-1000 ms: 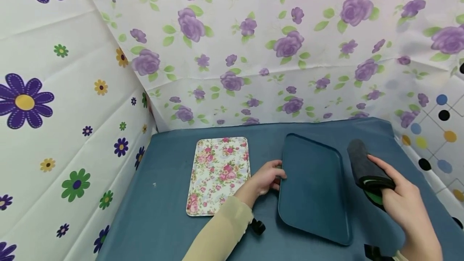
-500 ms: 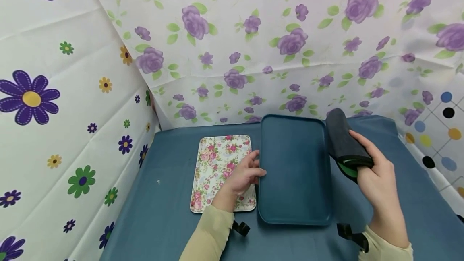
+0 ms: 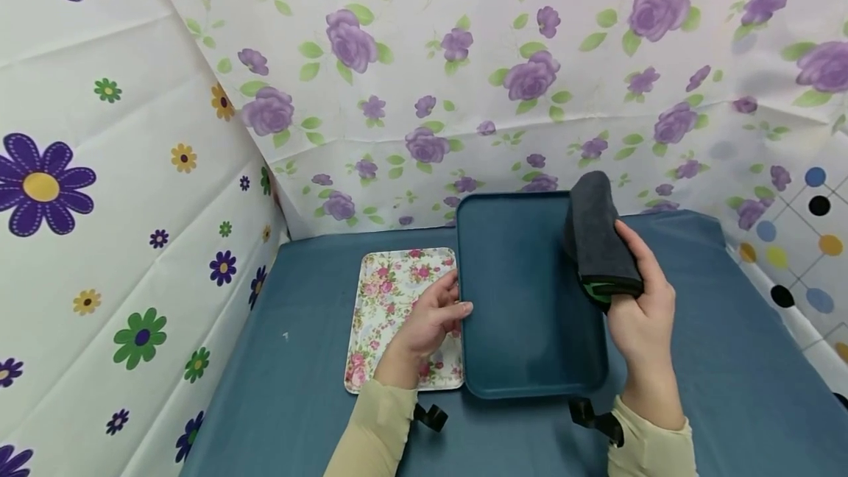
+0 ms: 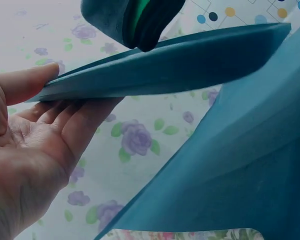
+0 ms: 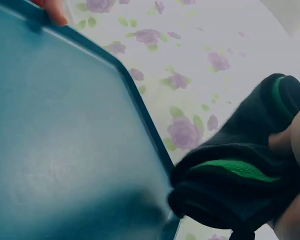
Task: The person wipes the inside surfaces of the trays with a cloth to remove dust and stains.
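Observation:
A blue rectangular tray (image 3: 517, 300) with a raised rim is lifted off the table and tilted. My left hand (image 3: 430, 319) grips its left edge, thumb over the rim and fingers underneath, as the left wrist view shows. In my right hand (image 3: 642, 322) is a folded dark grey cloth (image 3: 599, 230) with a green inner side. The cloth overlaps the tray's upper right part in the head view. From the right wrist view, the folded cloth (image 5: 235, 170) is right at the tray's rim, with its shadow on the tray surface (image 5: 65, 140).
A white tray with pink flowers (image 3: 377, 315) lies on the blue-covered table (image 3: 305, 418), partly behind the left hand. Flower-patterned sheets (image 3: 397, 94) hang at the back and left, and a dotted sheet (image 3: 795, 234) hangs at the right.
The left hand has raised the blue tray and moved it left, so it now overlaps the floral tray's right edge. The right hand has brought the cloth left and up, over the tray's right side.

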Demonstrator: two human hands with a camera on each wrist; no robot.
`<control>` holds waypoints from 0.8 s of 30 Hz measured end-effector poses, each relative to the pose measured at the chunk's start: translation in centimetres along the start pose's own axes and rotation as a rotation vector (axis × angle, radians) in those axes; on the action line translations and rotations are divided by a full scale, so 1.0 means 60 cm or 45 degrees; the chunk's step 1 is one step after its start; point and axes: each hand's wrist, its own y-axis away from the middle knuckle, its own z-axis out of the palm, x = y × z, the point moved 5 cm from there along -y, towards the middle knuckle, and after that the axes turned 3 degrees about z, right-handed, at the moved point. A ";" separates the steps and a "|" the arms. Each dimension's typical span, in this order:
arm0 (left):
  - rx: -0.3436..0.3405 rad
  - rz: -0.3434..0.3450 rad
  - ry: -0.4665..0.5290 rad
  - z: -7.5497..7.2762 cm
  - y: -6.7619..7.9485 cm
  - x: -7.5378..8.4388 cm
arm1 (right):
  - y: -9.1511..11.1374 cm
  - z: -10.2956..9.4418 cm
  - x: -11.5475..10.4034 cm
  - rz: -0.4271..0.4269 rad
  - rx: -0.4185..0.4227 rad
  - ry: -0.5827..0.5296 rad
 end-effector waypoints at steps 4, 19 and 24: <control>-0.006 0.006 -0.040 0.002 0.002 0.001 | 0.002 -0.005 -0.003 -0.107 0.135 -0.020; -0.015 -0.063 -0.189 0.030 0.007 0.006 | 0.011 0.066 -0.013 -0.440 -0.301 0.200; -0.043 -0.072 -0.212 0.038 0.006 0.008 | 0.023 0.098 -0.004 -0.397 -0.594 0.311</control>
